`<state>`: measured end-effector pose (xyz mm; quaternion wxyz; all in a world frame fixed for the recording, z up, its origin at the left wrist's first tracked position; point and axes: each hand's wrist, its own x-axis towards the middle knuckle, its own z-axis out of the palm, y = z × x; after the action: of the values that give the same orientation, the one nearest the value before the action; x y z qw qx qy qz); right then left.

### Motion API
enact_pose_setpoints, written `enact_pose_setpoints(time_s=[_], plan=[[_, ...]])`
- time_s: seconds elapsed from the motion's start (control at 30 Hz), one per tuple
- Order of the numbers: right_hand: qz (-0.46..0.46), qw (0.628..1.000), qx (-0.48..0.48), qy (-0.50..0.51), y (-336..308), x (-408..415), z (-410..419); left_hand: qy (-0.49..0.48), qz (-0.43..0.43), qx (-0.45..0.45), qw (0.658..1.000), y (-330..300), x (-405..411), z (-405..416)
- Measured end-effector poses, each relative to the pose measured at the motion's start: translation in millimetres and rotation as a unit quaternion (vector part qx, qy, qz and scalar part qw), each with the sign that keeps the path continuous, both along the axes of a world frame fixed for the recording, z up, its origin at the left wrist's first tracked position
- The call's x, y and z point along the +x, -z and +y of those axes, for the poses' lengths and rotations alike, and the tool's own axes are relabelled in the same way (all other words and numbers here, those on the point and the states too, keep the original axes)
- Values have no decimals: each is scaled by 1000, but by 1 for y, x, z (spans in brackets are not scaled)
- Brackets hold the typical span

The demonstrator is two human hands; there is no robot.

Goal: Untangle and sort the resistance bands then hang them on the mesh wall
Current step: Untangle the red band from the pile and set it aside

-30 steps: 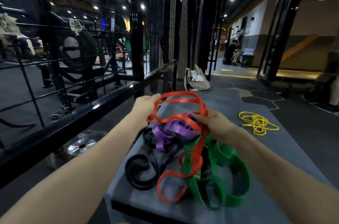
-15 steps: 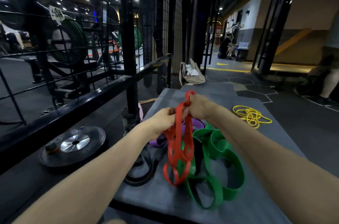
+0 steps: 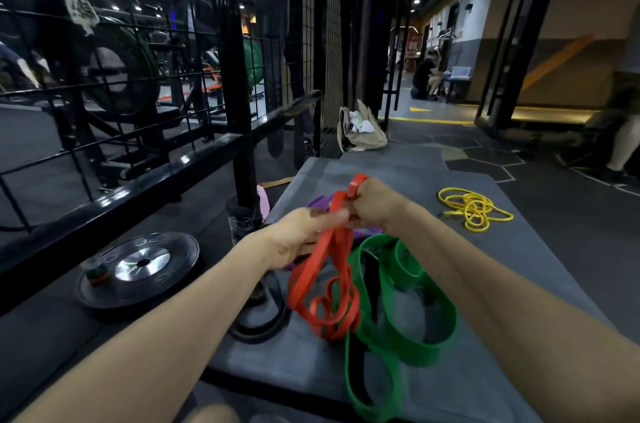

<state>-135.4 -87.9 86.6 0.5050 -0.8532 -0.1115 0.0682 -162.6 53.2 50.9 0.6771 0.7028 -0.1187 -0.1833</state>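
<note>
Several bands point(image 3: 398, 287) on grey mat point(image 3: 519, 270), gym floor.

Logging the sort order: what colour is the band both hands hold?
Red, gripped by the left hand and right hand; head view.

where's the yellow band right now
In the head view, the thin yellow resistance band lies coiled alone on the grey mat, right of the right hand.

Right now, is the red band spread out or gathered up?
Gathered. Both hands, left and right, grip the red band bunched at its top, and its loops hang together over the grey mat.
</note>
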Motion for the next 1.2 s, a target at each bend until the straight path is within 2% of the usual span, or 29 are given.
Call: enact_pose_setpoints(time_s=[0.07,0.17,0.27,0.33,0.43,0.57,0.7,0.77,0.83,0.9,0.93,0.97,1.03,1.1,1.2], plan=[[-1,999,33,-3,1,-3,10,-9,-45,59,997,10,2,-8],[34,997,67,-22,9,-10,11,-79,-78,60,992,26,1,-11],[64,993,86,-40,30,-14,-5,-122,-104,117,980,46,3,-3],[48,998,9,-27,49,-16,-18,-162,-88,128,974,58,4,9],[33,993,-115,-1,84,-13,-27,-220,-47,86,971,65,1,25],[61,961,-271,3,114,-20,-13,-255,-46,68,963,71,-3,35],[-4,934,-357,-30,125,-37,7,-265,-67,65,960,78,-3,39],[-27,949,-315,-12,130,-40,10,-297,-72,39,951,80,-2,43],[-24,972,-233,19,132,-38,10,-306,-77,34,948,80,-4,48],[23,993,-111,45,126,-38,11,-294,-88,45,951,81,-5,51],[60,996,-19,55,121,-38,10,-293,-91,55,950,81,-6,53],[109,988,96,60,116,-38,9,-289,-96,68,950,80,-7,52],[201,931,300,61,100,-37,7,-273,-119,110,948,80,-10,50],[241,877,411,58,83,-35,2,-251,-145,150,945,80,-12,47],[243,823,514,8,58,-37,-2,-219,-167,229,934,82,-10,46]])
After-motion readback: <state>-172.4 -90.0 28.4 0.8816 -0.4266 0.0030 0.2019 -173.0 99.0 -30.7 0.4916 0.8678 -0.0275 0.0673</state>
